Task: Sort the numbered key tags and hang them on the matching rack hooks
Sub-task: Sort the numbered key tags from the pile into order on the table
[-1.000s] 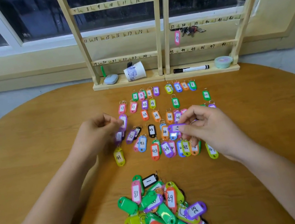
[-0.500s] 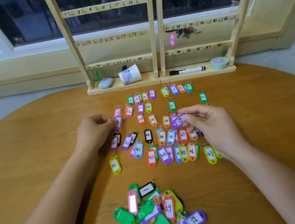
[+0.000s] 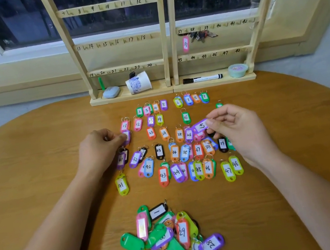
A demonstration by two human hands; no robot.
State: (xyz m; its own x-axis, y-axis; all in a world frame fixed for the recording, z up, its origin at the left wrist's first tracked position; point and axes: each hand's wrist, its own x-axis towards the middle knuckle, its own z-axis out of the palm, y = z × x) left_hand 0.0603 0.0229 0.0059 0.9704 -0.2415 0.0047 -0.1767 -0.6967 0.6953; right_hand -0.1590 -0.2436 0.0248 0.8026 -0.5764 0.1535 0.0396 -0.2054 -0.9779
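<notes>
key tags cover the middle of the round wooden desk (image 3: 39, 191), and the wooden rack (image 3: 163, 37) with its numbered rails stands at the 12 o'clock edge. only one pink tag 37 (image 3: 185, 44) hangs there, beside a bunch of keys (image 3: 202, 35).

at 6 o'clock an unsorted heap (image 3: 171, 240) of tags lies tangled, some face down. between heap and rack the sorted rows (image 3: 174, 153) run in number order, low numbers toward 12 o'clock, several tags overlapping.

the left hand (image 3: 100, 149) sits at 9 o'clock of the rows, fingers curled, tips pinching a pale violet tag (image 3: 126, 136) that lies just under tag 11. the right hand (image 3: 237, 129), at 3 o'clock, pinches a purple tag (image 3: 200, 127) by its end between thumb and forefinger, tilted above the twenties row, the other fingers loosely bent. its number is too smeared to read.

these tags look light, stiff and smooth, so they likely slide at a nudge and snag by their split rings. i would pinch the plastic body by its edges to place it, and take the ring to hang it on a hook.
</notes>
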